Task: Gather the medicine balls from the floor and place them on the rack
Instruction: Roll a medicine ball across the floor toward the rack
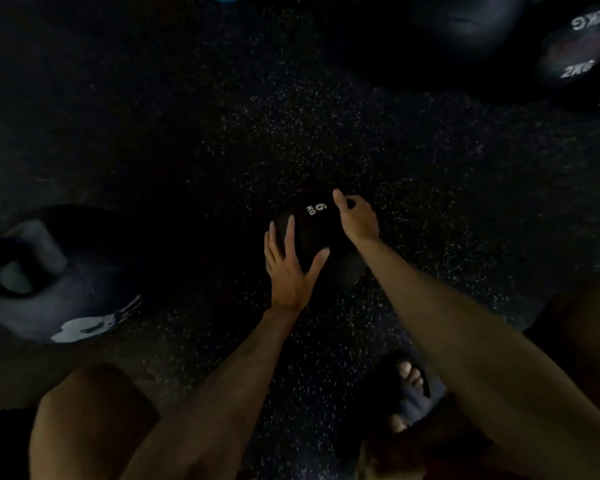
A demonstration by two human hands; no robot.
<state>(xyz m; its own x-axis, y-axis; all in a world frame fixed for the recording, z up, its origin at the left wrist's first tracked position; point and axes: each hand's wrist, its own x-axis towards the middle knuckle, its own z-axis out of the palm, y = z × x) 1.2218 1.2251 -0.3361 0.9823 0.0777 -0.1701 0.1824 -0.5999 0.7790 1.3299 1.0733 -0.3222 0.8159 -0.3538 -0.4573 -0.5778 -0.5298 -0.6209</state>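
A round black medicine ball (313,239) sits on the speckled rubber floor (326,116), its white "6 KG" mark facing up and skewed. The left hand (291,268) lies flat on its near side, fingers splayed; the right hand (356,220) curls at its far edge, grip unclear. A blurred kettlebell (49,282) lies left, half lost in darkness.

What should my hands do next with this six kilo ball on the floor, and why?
Probably settle the right hand flat against the right side of the 6 kg ball before lifting. The left hand lies spread on its left side, while the right sits near the top, fingers partly curled.
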